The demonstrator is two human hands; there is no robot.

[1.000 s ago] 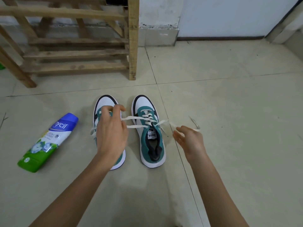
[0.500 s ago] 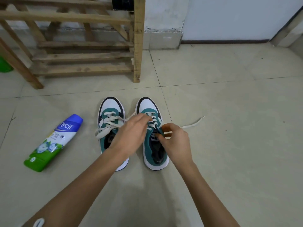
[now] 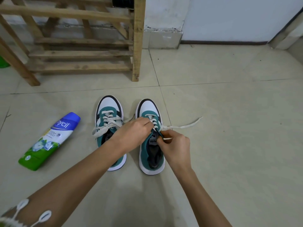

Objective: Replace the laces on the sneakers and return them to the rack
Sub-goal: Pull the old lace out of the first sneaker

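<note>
Two teal, white and black sneakers stand side by side on the tiled floor, toes pointing away from me. The left sneaker [image 3: 107, 122] has cream laces lying loose across its tongue. Over the right sneaker [image 3: 150, 154] both hands work at the eyelets. My left hand [image 3: 132, 134] reaches across from the left and pinches the lace near the upper eyelets. My right hand [image 3: 175, 146] pinches the cream lace [image 3: 183, 126] at the shoe's right edge; its free end trails out to the right on the floor.
A wooden shoe rack [image 3: 82, 53] stands against the wall beyond the sneakers. A blue, white and green powder bottle [image 3: 50, 141] lies on its side to the left. A wall and door frame close the far side.
Both hands have come together over the right sneaker; one second ago the right hand was out to the right pulling the lace and the left hand lay over the left sneaker.
</note>
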